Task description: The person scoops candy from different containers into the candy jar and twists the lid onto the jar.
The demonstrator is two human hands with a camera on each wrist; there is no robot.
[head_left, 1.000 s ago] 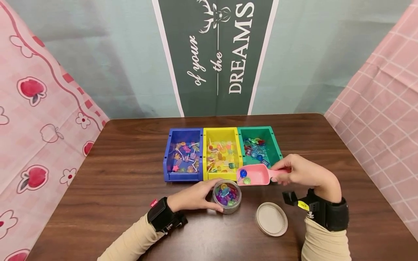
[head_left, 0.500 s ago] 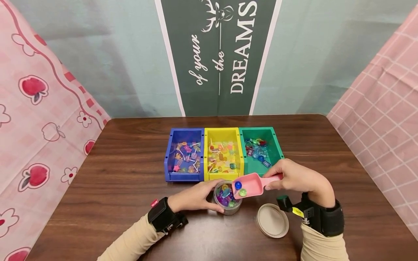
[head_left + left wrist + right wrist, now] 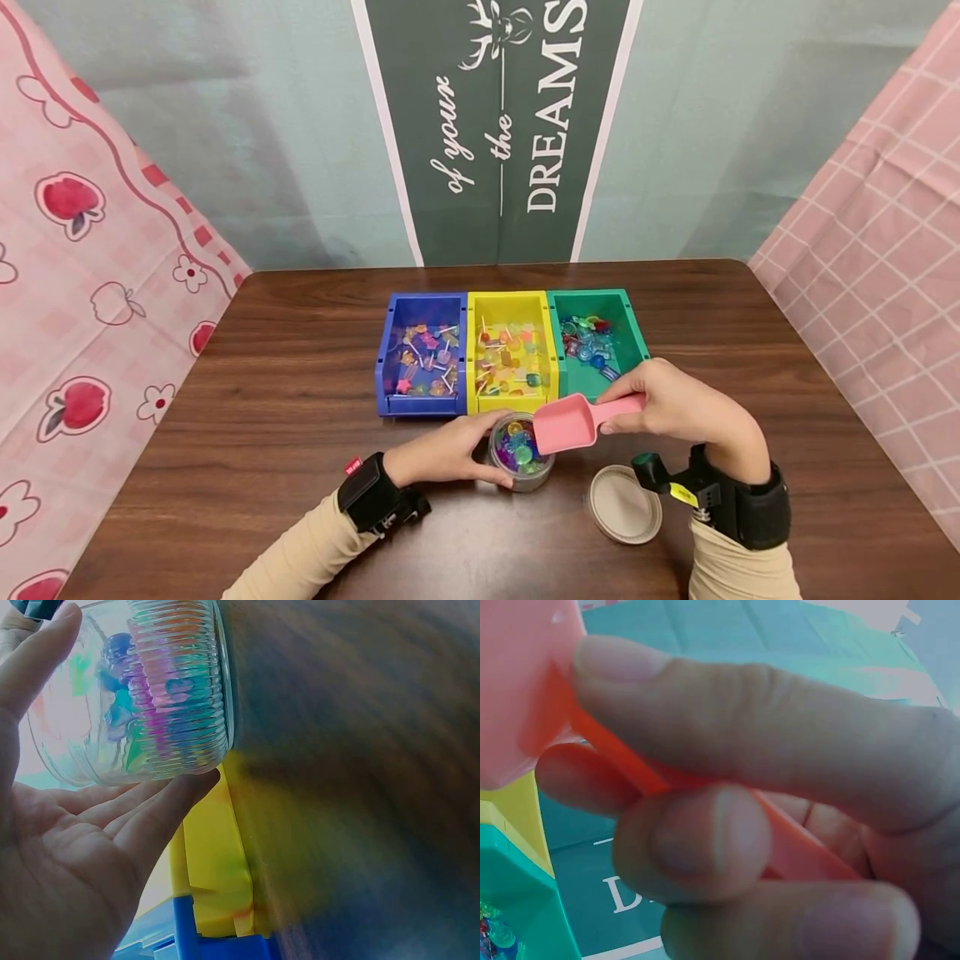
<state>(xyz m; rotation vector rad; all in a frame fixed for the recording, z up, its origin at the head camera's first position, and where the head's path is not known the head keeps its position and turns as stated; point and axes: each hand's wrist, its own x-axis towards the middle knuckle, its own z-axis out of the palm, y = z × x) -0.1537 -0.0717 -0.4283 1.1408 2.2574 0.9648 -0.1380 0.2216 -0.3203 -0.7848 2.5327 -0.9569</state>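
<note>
My left hand (image 3: 446,452) holds a clear ribbed jar (image 3: 176,690) from its left side, thumb in front and fingers behind. Colourful translucent trinkets (image 3: 519,446) fill the jar, and its mouth is uncovered. With thumb and fingers my right hand (image 3: 667,400) grips the handle of a pink scoop (image 3: 564,423). The scoop tilts with its lip over the right part of the jar's mouth, and its pan shows nothing in it. In the right wrist view the fingers wrap the handle, and part of the pink pan (image 3: 521,690) shows at the upper left.
Behind the jar stand a blue bin (image 3: 422,406), a yellow bin (image 3: 510,404) and a green bin (image 3: 592,304), side by side, each with small trinkets inside. A round lid (image 3: 624,504) lies on the wooden table (image 3: 300,350) right of the jar.
The right hand has brought the scoop left and tipped it over the jar. The blue and green pieces have left the scoop; a green one now shows on top in the jar.
</note>
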